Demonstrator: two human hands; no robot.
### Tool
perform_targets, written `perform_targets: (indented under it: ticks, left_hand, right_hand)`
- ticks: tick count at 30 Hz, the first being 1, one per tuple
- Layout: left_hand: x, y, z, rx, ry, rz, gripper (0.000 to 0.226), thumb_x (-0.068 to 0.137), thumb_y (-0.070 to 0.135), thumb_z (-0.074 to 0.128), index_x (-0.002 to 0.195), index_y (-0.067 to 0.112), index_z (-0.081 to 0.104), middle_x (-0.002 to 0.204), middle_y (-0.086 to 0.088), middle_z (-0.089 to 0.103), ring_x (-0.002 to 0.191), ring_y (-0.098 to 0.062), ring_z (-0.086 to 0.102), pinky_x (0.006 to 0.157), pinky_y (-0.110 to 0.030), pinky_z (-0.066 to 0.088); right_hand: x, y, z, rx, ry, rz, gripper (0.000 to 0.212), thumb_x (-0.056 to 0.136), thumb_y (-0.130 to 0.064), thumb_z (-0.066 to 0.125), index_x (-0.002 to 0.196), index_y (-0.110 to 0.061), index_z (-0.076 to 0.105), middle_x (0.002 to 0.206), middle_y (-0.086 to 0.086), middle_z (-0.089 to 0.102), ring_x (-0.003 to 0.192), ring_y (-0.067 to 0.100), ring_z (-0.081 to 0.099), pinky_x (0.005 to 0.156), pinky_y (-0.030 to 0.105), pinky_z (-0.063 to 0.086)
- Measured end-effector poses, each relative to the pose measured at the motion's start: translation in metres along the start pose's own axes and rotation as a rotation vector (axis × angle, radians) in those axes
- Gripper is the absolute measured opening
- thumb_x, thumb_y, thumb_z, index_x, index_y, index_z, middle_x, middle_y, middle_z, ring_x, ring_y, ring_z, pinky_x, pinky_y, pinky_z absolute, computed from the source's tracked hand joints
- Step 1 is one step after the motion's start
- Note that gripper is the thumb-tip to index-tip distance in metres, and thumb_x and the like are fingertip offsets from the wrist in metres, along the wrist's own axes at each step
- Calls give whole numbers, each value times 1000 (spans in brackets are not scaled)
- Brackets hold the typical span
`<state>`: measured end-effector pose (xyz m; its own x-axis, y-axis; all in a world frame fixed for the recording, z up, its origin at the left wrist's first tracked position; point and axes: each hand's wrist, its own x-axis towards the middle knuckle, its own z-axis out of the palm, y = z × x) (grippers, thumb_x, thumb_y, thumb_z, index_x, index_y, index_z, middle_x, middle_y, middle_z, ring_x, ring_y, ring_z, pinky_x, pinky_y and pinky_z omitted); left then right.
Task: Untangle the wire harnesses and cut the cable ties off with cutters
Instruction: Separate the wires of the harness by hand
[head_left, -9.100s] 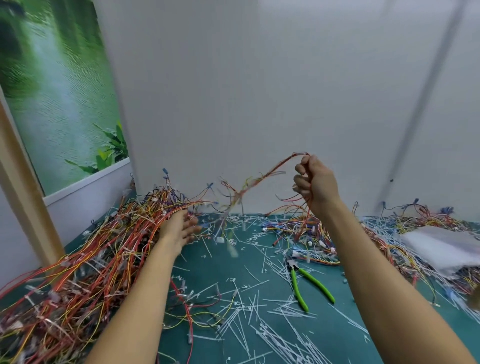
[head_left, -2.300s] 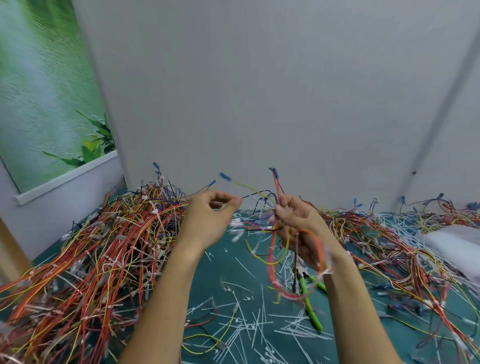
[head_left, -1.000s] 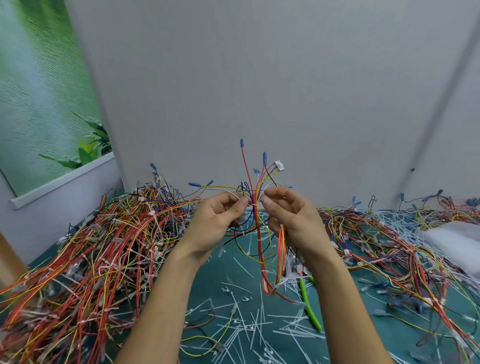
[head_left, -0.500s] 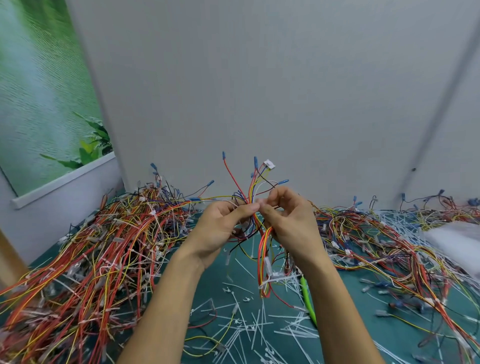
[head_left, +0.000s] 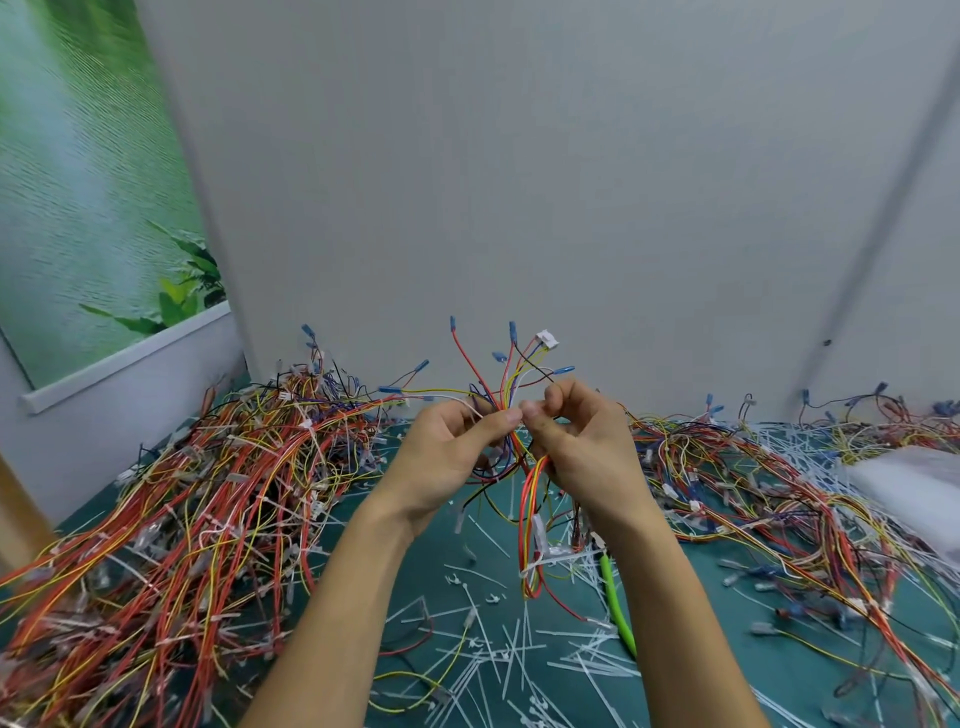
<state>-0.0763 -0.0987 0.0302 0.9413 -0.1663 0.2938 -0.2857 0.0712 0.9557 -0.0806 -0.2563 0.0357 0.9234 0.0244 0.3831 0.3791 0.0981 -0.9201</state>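
The left hand (head_left: 441, 460) and right hand (head_left: 589, 457) meet above the green worktop (head_left: 415, 564), fingers curled, each pinching a small harness of red, yellow and black wires with blue terminals (head_left: 529, 499) — its loop hangs under the right hand, near the green-handled cutters (head_left: 616, 605).

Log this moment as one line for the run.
phase: untangling | left hand: pinches multicoloured wire harness | right hand: pinches same harness | green-handled cutters: on teal mat, untouched

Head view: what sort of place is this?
Likely a rework bench: wire heaps, cut cable ties and cutters on a green mat, one harness held up.
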Motion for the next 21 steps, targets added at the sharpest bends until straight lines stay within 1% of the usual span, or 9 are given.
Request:
perform_targets:
  ticks: [4,6,8,10,12,14,16,19,21]
  left_hand:
    - [-1,-1,5,-2,-25,32,14,93,31,68,85,32,79,81,10,75,76,2,65,68,-11,48]
    - [-2,-1,7,-40,-33,30,13,92,32,67,91,28,79,86,8,76,81,-1,66,74,-18,49]
    - [-3,-2,9,-82,-40,39,20,93,31,66,104,19,76,98,2,76,90,-7,67,80,-28,48]
    - [-4,-1,10,-112,-48,56,23,94,29,64,111,15,73,106,-2,75,99,-11,66,83,-31,47]
    - [-4,-1,10,-139,-64,62,20,95,26,63,110,17,71,106,-1,74,100,-11,67,82,-26,48]
    - [-5,-1,11,-151,-80,69,15,97,23,61,108,18,70,100,3,74,94,-8,67,77,-20,50]
    - [-6,-1,11,-154,-91,80,12,98,19,60,107,18,69,94,7,73,87,-4,66,74,-17,50]
    - [-7,1,11,-169,-91,69,11,96,21,62,102,23,70,90,8,72,84,-5,65,73,-20,50]
    - [-7,4,10,-167,-91,57,12,94,26,63,97,27,74,90,8,71,84,-5,64,72,-21,49]
  right_hand:
    - [-1,-2,-3,16,6,8,29,98,-1,63,80,-15,45,62,-5,45,48,11,32,42,18,28]
    - [-1,-3,-2,34,23,12,31,97,-2,66,77,-17,48,61,-2,45,51,14,31,43,19,27]
    - [-2,-4,0,64,55,11,34,94,-2,70,71,-21,52,63,5,45,54,15,32,44,20,26]
    - [-2,-4,3,94,88,7,39,92,-1,72,65,-24,55,65,6,48,54,15,33,44,21,28]
    - [-2,-4,5,106,124,6,41,91,1,72,63,-24,55,67,6,53,54,15,36,45,20,32]
    - [-2,-4,6,119,159,15,42,90,2,73,63,-23,53,70,9,58,53,14,41,46,18,36]
    - [-1,-4,6,128,177,32,41,89,2,74,64,-21,51,71,10,60,54,14,43,46,18,37]
    - [-1,-5,4,137,170,53,41,88,2,74,64,-19,50,69,8,61,53,14,43,44,17,36]
    - [-1,-5,4,128,165,69,41,88,-1,75,63,-20,49,71,11,59,55,17,41,44,18,34]
